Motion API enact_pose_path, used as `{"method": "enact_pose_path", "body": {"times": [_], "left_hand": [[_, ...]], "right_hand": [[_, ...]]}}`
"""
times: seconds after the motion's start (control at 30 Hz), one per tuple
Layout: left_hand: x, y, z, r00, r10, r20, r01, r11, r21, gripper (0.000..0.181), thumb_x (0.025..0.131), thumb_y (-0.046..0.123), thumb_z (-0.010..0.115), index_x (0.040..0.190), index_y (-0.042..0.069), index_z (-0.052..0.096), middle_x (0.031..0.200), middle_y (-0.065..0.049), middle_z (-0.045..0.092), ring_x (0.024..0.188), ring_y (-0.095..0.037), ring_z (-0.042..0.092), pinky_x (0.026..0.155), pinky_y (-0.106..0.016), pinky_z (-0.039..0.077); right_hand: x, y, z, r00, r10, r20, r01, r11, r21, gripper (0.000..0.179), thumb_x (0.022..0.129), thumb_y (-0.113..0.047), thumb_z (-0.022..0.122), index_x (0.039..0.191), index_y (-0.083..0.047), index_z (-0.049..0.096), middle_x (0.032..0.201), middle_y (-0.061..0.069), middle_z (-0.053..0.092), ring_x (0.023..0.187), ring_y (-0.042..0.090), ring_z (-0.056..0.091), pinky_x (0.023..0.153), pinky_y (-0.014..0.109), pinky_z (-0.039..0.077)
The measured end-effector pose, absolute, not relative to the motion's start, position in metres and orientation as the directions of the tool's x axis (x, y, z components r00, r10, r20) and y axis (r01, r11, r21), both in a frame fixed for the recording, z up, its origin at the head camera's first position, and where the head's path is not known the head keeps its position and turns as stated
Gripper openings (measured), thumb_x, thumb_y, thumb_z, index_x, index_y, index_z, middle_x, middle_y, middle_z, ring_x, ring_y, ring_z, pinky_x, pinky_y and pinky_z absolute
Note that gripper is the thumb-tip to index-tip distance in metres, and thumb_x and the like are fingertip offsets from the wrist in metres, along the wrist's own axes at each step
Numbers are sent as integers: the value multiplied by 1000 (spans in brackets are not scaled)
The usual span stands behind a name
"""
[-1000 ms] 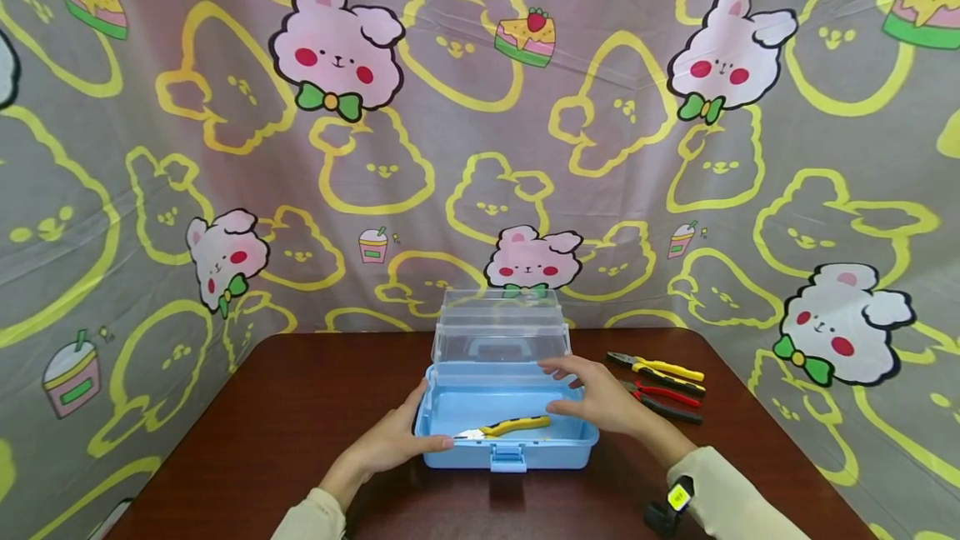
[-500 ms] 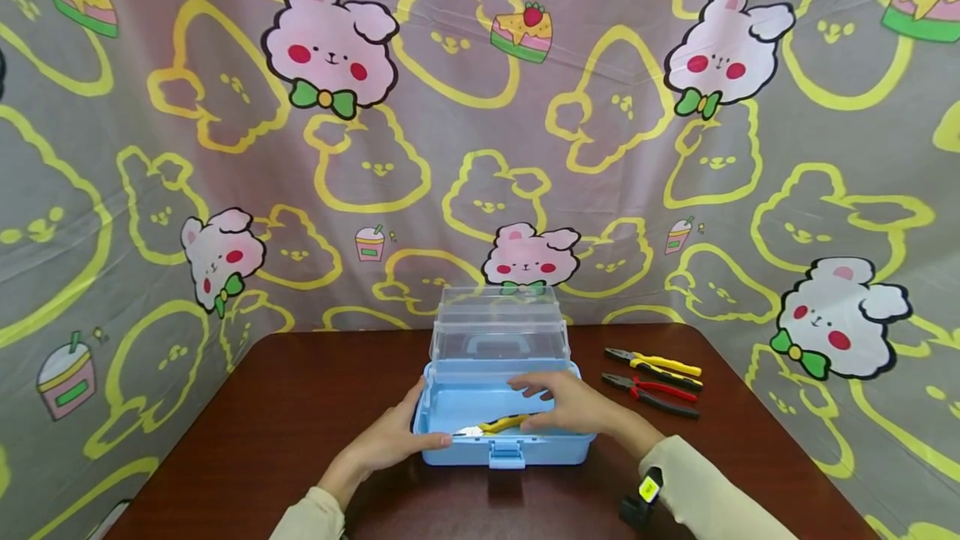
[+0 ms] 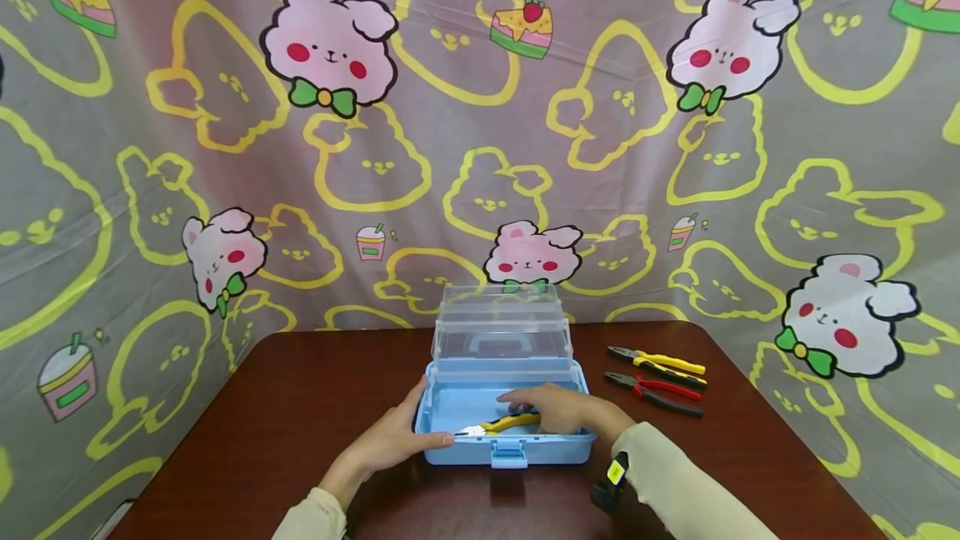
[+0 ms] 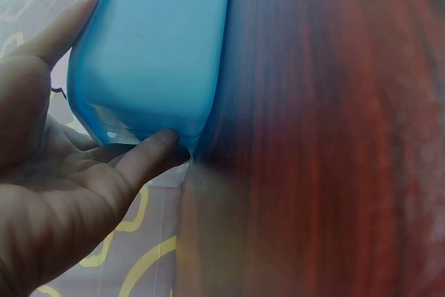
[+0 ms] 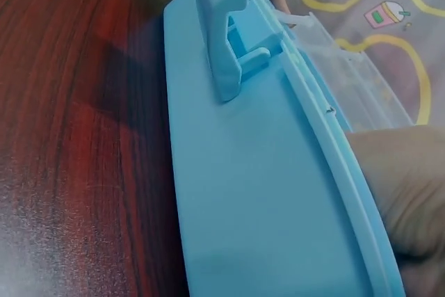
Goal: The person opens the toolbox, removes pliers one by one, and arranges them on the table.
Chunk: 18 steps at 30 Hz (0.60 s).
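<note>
A light blue toolbox (image 3: 457, 452) stands on the table with its transparent lid (image 3: 502, 332) raised at the back. My left hand (image 3: 393, 437) grips its left end, thumb on the front rim; in the left wrist view its fingers lie along the box's end wall (image 4: 153, 46). Inside, pliers (image 3: 498, 423) with yellow-and-black handles lean near the front wall, silver head to the left. My right hand (image 3: 558, 408) reaches over the front rim at the handle ends, index finger stretched above them. The front wall hides its lower fingers in the right wrist view, so I cannot tell their hold.
To the right of the box lie yellow-and-black pliers (image 3: 660, 366) and red-and-black pliers (image 3: 656, 394) on the dark wooden table (image 3: 315, 390). A blue latch (image 5: 222, 33) juts from the toolbox's front. Behind the table hangs a patterned curtain (image 3: 450, 190).
My right hand has moved left and down into the toolbox, to the handle end of the pliers. My left hand keeps its grip on the box's left end.
</note>
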<state>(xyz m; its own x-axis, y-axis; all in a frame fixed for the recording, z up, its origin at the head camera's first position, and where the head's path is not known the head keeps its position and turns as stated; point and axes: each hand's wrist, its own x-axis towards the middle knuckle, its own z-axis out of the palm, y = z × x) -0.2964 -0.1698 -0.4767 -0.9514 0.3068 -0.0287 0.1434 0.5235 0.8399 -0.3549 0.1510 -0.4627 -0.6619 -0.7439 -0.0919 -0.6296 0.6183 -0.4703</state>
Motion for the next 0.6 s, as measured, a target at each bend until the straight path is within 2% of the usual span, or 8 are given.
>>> {"method": "enact_pose_path", "body": {"times": [0.1,0.23,0.37,0.6], "left_hand": [[-297,-169,-477,-951,309,-27,147,525,839,120,84,51,84,167,10,9,165,-24,25,146,-42,32,109,-68,32],[-297,-170,-477,-950,311,-22,152,524,838,120,84,51,84,167,10,9,165,-24,26,146,-42,32,110,-67,32],[-297,-170,-477,-949,316,-17,156,517,842,120,84,50,85,167,9,9,164,-26,26,146,-41,33,110,-67,32],[-297,-171,-477,-946,324,-17,159,507,847,119,85,47,85,167,9,8,165,-26,24,147,-42,30,111,-66,31]], "right_hand": [[-356,152,-464,-670,-734,-107,-629,639,-443,69,89,10,71,149,-21,57,127,-2,67,118,16,59,102,46,48],[-357,152,-465,-665,-742,-83,-641,624,-448,63,88,8,75,143,-19,63,121,-4,68,113,14,60,99,43,50],[-357,152,-465,-651,-757,-63,-661,606,-442,55,87,7,76,137,-18,69,122,-5,69,113,14,61,99,41,50],[-355,150,-462,-652,-755,-63,-667,612,-425,47,91,-1,78,136,-8,68,130,-3,67,121,14,59,105,41,46]]}}
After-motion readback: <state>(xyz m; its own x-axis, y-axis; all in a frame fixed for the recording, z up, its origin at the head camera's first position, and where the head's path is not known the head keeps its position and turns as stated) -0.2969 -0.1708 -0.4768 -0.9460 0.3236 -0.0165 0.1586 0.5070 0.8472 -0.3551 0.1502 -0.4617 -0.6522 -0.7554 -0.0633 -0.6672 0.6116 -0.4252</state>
